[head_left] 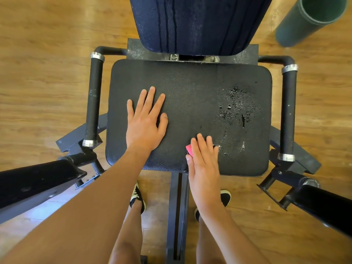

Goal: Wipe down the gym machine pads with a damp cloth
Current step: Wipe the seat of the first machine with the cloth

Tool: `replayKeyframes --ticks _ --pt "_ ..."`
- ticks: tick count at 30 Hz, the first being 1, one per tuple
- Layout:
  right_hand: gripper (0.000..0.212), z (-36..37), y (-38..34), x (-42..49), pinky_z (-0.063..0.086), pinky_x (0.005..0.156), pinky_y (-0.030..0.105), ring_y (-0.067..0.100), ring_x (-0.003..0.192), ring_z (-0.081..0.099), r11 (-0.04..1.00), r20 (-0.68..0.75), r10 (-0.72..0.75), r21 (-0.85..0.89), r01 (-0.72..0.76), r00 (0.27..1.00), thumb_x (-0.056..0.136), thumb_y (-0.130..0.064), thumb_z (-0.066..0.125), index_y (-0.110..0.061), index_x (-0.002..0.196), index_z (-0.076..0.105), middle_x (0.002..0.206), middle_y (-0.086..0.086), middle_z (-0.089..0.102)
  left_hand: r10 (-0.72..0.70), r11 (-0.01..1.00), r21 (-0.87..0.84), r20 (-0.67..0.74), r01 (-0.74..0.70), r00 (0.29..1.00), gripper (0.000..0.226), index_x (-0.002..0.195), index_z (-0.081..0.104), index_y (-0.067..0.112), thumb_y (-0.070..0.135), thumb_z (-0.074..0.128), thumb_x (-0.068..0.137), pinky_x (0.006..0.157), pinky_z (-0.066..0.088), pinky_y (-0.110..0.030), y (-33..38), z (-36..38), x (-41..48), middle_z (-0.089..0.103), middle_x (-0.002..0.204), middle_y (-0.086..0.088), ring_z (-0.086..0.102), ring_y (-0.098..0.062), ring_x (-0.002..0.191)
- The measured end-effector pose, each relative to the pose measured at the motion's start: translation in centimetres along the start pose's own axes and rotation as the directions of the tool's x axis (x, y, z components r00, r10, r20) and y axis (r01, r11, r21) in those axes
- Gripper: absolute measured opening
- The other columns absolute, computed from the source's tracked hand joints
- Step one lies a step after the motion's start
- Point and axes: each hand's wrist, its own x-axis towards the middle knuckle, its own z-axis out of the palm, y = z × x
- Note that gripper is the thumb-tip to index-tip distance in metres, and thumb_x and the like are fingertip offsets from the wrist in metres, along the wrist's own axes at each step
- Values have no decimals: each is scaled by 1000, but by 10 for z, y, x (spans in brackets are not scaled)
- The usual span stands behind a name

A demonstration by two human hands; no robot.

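Two-handed | left hand (145,122) flat, empty, on black textured seat pad (190,88) | right hand (204,164) presses pink cloth (189,149) flat | we should chase droplets (236,103)

A gym: padded machine seat (190,88), foam-gripped handles (94,100), wood-look floor (47,73).

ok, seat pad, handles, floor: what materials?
Seat pad: black vinyl or faux leather, going by its pebbled grain; matte.
Handles: likely foam or rubber grips, dull black, with shiny metal end rings.
Floor: wood or laminate, plank grain, slight gloss.
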Motion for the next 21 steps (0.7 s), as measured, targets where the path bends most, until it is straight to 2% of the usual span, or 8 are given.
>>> replayKeyframes --ticks 6,10,17,19,21 --pt "36 -10 4 25 20 122 59 39 146 41 999 -103 -17 46 21 995 104 -15 54 -1 136 61 148 17 54 0 1000 -10 -6 0 1000 53 156 39 24 38 33 106 125 5 -56 1 2 -2 24 169 -3 14 -24 157" --pt "36 -24 10 84 12 125 54 38 149 36 997 -176 14 80 0 984 105 -12 56 0 139 59 151 18 51 -3 1000 -10 -12 3 1000 54 156 40 24 38 33 105 126 4 -55 -1 2 0 24 169 -3 14 -23 157" --pt "38 -43 15 182 10 125 53 40 148 36 1000 -199 -4 20 8 980 108 -14 48 2 142 55 152 20 49 -13 1000 -27 -2 13 1000 54 156 42 23 38 33 104 126 7 -57 3 -2 1 24 169 -3 14 -24 157" --pt "37 -44 15 199 14 125 54 38 145 40 1000 -204 -19 -12 17 979 107 -13 49 1 141 56 149 20 51 -10 1000 -24 -7 10 1000 54 156 42 23 37 33 104 126 7 -58 4 -2 2 25 168 -3 15 -24 157" --pt "35 -42 15 208 27 121 59 36 136 46 1000 -224 -20 -14 17 974 105 -12 52 0 137 59 141 20 55 -7 1000 -21 -7 7 1000 54 156 42 23 37 33 104 126 7 -57 4 -1 2 25 168 -4 15 -24 157"
